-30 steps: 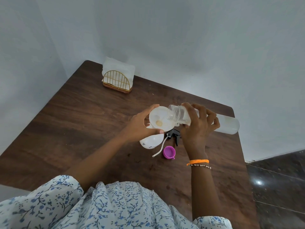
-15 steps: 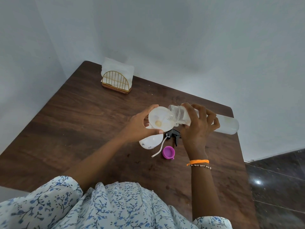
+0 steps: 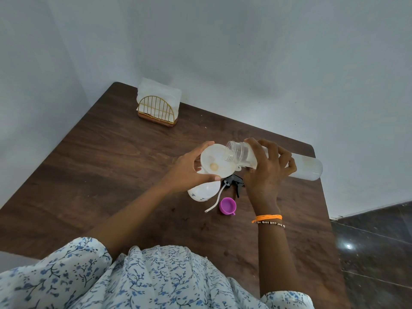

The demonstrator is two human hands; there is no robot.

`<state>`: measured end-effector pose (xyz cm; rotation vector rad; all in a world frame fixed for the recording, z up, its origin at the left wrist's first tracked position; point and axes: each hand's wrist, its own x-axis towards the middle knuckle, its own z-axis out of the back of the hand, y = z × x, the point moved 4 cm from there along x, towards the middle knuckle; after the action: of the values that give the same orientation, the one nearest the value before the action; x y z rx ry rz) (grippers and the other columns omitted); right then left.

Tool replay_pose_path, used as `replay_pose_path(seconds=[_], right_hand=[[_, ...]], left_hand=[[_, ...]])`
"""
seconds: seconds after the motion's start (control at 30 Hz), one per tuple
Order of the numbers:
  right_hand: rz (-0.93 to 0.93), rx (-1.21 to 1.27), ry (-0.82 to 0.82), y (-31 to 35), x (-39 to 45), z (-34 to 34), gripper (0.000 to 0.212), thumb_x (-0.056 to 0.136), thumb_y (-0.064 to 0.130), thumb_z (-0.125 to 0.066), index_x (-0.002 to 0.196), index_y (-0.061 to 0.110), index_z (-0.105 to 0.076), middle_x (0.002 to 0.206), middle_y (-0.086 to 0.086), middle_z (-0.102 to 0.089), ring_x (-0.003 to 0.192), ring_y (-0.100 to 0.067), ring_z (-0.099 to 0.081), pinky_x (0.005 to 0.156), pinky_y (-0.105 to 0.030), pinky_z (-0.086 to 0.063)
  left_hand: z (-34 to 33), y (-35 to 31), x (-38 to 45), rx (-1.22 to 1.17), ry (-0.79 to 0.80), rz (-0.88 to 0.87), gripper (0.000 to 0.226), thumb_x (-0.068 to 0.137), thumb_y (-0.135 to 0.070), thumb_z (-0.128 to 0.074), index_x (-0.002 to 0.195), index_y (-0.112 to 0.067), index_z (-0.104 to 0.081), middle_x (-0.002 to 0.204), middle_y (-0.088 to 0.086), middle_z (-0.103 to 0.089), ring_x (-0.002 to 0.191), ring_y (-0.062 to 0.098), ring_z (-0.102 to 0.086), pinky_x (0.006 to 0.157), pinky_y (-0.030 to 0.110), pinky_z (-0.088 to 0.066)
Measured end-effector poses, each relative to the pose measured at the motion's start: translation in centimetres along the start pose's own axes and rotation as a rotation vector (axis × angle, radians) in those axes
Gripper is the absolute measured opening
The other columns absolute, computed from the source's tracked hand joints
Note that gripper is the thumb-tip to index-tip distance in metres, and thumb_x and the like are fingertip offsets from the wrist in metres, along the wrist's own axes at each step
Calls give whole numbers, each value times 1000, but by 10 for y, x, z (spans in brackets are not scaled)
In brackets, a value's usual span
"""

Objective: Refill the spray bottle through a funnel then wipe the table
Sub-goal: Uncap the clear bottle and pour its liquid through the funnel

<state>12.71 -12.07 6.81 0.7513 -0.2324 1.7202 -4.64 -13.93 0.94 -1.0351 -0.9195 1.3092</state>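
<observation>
White funnel (image 3: 215, 162) hides spray bottle (image 3: 204, 191) neck; right hand (image 3: 266, 172) covers refill bottle (image 3: 306, 167) middle.

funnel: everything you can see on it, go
The funnel is white, plastic-looking, with a wide round bowl tipped toward the camera. Its spout is hidden; it sits on the spray bottle, a white rounded body with small dark markings standing on the table. The left hand pinches the rim between thumb and fingers. A clear refill bottle, tipped nearly level by the right hand, has its open threaded mouth over the bowl. A pale yellowish spot shows at the bowl's bottom.
</observation>
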Motion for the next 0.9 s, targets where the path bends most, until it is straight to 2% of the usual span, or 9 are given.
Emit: replay_pose_path(seconds=[0.33,0.5,0.63,0.7,0.77,0.83,0.9], right_hand=[[-13,10,-14,0,0,0,67,54,-1,-77,113,28,-61,116,-3,-59,112,-22,-32,90,-46,-25],[-58,72,6,-3,2,0,66,55,6,-78,113,31,-60,115,3,-58,110,-19,-34,89,-43,-26],[-90,182,-30,-2,7,8,60,57,16,-80,111,33,-59,109,6,-59,106,-21,-40,83,-40,-29],[-117,277,-80,0,15,18,54,59,19,-74,110,26,-62,104,5,-61,101,-24,-46,77,-33,-30],[-126,382,-138,2,26,31,52,58,14,-67,109,20,-63,99,15,-59,95,-15,-50,78,-31,-35],[-155,507,-186,3,36,44,57,55,11,-67,111,25,-60,94,29,-52,92,-7,-50,81,-40,-45],[-276,652,-193,-1,45,53,60,55,16,-70,112,32,-55,99,24,-57,97,-17,-57,83,-46,-50]], left_hand=[[1,1,0,6,6,15,87,67,-34,-81,138,-40,-31,140,-5,-46,122,14,-49,95,25,-43],[4,-4,-1,38,5,22,87,68,-34,-81,139,-40,-31,139,-6,-47,117,8,-48,90,21,-41],[6,-6,-2,23,26,42,92,63,-41,-81,140,-40,-30,144,-6,-42,125,12,-45,99,32,-44],[8,-9,0,33,16,37,89,66,-38,-81,140,-37,-31,146,-5,-38,123,10,-41,95,28,-44],[10,-11,1,38,4,34,88,68,-36,-80,140,-37,-30,148,-6,-35,126,12,-40,94,29,-43],[12,-13,2,13,-5,27,94,64,-41,-81,141,-38,-26,147,-7,-34,126,14,-43,94,28,-43],[15,-18,3,-23,-28,8,99,62,-45,-81,142,-37,-24,147,-8,-32,126,12,-43,94,26,-39]])
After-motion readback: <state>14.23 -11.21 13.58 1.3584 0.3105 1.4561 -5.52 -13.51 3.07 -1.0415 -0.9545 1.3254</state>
